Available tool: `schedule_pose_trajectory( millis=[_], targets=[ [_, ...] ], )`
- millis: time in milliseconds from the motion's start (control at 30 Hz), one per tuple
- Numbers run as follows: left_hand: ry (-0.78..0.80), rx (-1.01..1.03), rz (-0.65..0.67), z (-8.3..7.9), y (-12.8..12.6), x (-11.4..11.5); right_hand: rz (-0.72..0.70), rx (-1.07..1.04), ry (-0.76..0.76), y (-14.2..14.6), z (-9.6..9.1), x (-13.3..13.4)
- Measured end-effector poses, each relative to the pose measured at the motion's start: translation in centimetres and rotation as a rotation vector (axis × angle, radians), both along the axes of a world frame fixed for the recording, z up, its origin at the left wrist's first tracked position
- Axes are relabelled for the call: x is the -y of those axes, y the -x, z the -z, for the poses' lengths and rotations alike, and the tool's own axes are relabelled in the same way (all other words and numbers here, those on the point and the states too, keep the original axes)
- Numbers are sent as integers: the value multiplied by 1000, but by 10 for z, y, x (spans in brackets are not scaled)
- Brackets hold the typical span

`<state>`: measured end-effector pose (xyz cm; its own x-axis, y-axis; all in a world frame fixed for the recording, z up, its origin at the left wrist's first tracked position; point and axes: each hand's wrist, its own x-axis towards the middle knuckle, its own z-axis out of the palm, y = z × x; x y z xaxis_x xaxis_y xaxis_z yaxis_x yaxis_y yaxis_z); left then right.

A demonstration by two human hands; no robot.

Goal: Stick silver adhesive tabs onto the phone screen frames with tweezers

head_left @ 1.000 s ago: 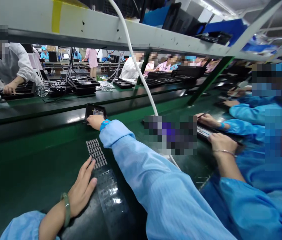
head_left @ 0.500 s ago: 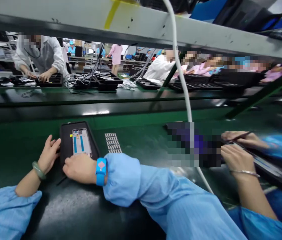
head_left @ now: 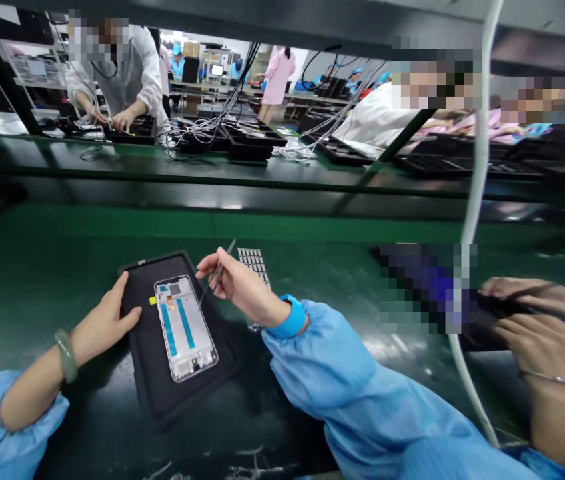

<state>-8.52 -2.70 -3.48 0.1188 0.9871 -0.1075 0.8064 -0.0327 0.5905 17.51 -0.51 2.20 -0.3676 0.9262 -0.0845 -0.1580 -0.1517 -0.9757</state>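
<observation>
A silver phone frame (head_left: 202, 337) with two blue strips and a yellow tab lies in a black foam-lined tray (head_left: 145, 373) on the green bench. My left hand (head_left: 105, 323) rests against the tray's left edge, thumb and fingers spread. Above the frame's right side, my right hand (head_left: 237, 283) grips dark tweezers (head_left: 205, 294); their lower tip is at or just over the frame's edge, contact unclear. Partly hidden behind that hand is a sheet of small pale pieces (head_left: 251, 256).
To the right, a co-worker's hands (head_left: 545, 327) work at a dark device. A white cable (head_left: 477, 153) hangs down in front of it. A shelf beam (head_left: 312, 37) crosses overhead. Across the bench are black trays (head_left: 252, 143) and tangled cables, with people behind.
My right hand has lifted from the tray's near end to the frame's right side, showing the tweezers. My left hand now touches the tray's edge. The tray appears nearer and tilted as the view shifts.
</observation>
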Motion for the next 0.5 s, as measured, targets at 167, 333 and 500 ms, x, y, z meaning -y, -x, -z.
schedule_pose_trajectory(
  millis=[167, 333, 500],
  targets=[
    [52, -224, 136, -4, 4, 16, 71, -245, 178, 3, 28, -12],
    [-87, -473, 178, -9, 7, 19, 25, -220, 173, 15, 44, -19],
    [-492, -342, 301, -8, -4, 12, 67, -60, 76, 26, 52, -24]
  ],
)
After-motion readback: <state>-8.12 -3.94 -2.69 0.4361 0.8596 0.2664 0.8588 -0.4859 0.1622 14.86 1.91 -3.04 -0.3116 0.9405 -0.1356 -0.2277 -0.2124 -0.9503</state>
